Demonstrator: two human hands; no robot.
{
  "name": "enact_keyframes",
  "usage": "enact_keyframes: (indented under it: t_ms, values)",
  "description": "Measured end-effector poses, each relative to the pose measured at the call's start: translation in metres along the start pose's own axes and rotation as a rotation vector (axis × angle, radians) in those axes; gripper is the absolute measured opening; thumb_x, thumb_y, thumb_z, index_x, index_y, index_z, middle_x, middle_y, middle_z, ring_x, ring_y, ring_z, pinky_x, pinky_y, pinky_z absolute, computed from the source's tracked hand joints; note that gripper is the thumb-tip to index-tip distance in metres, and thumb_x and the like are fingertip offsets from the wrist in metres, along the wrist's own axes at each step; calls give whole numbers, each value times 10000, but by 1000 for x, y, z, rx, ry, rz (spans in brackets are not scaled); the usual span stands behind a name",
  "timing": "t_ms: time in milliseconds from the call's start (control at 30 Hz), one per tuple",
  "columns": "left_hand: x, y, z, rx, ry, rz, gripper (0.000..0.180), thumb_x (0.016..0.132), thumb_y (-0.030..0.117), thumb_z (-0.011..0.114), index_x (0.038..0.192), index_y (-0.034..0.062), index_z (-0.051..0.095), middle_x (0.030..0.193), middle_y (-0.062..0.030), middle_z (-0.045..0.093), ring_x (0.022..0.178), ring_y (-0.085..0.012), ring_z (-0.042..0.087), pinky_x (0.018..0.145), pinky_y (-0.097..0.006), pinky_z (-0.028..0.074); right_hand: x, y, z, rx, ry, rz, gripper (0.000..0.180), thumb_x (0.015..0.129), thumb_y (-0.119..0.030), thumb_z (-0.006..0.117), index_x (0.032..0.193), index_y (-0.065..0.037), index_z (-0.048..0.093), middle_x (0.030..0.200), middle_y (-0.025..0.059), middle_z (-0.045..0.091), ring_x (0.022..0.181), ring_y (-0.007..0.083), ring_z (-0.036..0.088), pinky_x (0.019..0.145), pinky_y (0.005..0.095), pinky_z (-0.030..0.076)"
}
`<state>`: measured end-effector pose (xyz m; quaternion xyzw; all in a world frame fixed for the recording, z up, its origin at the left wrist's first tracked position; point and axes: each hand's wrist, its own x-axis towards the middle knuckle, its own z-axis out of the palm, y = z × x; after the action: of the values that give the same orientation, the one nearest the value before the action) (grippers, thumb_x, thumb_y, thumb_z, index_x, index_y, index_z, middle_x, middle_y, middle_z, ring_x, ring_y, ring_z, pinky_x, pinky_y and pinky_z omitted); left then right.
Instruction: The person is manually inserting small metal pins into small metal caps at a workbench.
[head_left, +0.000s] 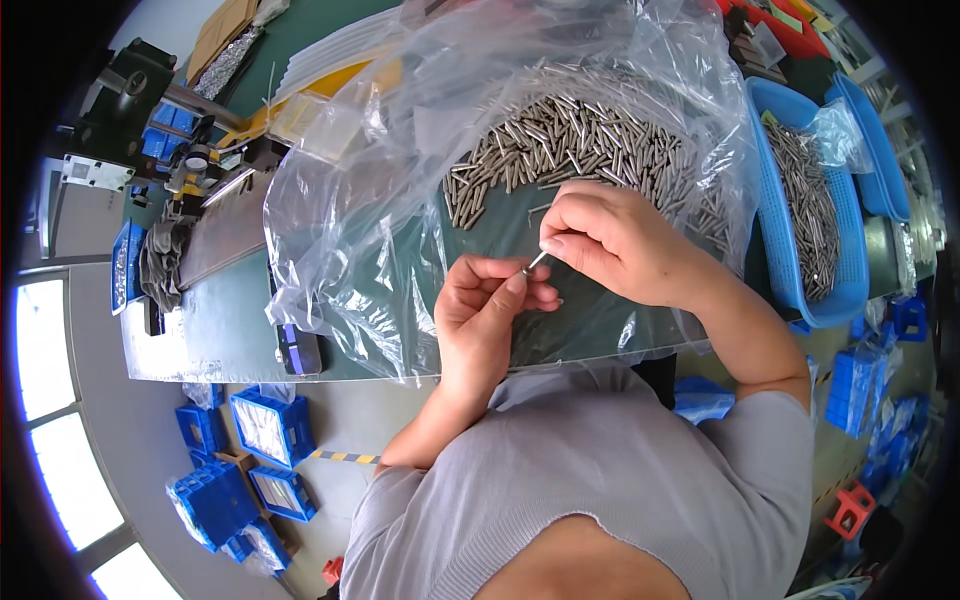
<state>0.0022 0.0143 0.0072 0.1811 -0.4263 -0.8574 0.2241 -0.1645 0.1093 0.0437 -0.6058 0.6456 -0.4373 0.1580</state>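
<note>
Between my two hands is a small metal pin (538, 259), held above the front part of the table. My left hand (487, 305) pinches its lower end between thumb and fingertips. At its upper end, my right hand (617, 240) is closed with thumb and forefinger on it. Just beyond my hands lies a wide heap of similar metal pins (570, 140) on a clear plastic sheet (350, 230). The sheet is spread and crumpled over the green tabletop. The fingers hide part of the held pin.
A blue basket (842, 230) full of metal pins stands on the right, beside another blue basket (880, 150). At the left is a bench machine (125, 95) with a dark cloth (162, 262). A phone-like dark object (298, 350) lies at the front edge. Blue crates (215, 500) stand on the floor.
</note>
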Motion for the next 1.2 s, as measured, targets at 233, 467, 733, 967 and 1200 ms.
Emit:
enact_keyframes:
  t_ms: [233, 467, 733, 967, 1200]
  values:
    - [-1, -1, 0, 8, 9, 5, 79, 916, -19, 489, 992, -39, 496, 920, -171, 635, 797, -220, 652, 743, -345, 555, -2, -1, 4, -22, -8, -37, 75, 817, -47, 611, 806, -1, 553, 767, 82, 535, 668, 203, 534, 603, 307, 438]
    - [0, -2, 1, 13, 9, 25, 72, 912, -26, 492, 979, -50, 500, 886, -166, 631, 790, -222, 654, 741, -343, 558, 0, -1, 13, 367, -100, 323, 107, 812, -52, 649, 796, 0, 557, 769, 40, 538, 700, 119, 549, 632, 253, 444]
    - [1, -1, 0, 32, 8, 14, 62, 910, -24, 491, 967, -47, 500, 905, -177, 627, 785, -225, 651, 738, -345, 558, -4, 1, 17, 197, -24, 124, 85, 816, -42, 628, 811, 5, 557, 778, 49, 536, 693, 122, 540, 634, 250, 437]
    - [0, -1, -2, -38, -5, 27, 53, 907, -31, 481, 958, -39, 496, 962, -198, 614, 800, -228, 646, 742, -363, 553, 7, 21, -21, 1150, 97, 450, 171, 873, -200, 523, 868, -32, 552, 838, 54, 579, 717, 131, 568, 593, 267, 467]
    - [-1, -1, -5, -54, -10, 32, 61, 908, -33, 474, 964, -34, 495, 967, -196, 613, 801, -224, 644, 750, -361, 550, 7, 28, -4, 295, 17, 392, 98, 855, -111, 599, 899, -23, 601, 729, -22, 497, 567, 56, 456, 520, 220, 383]
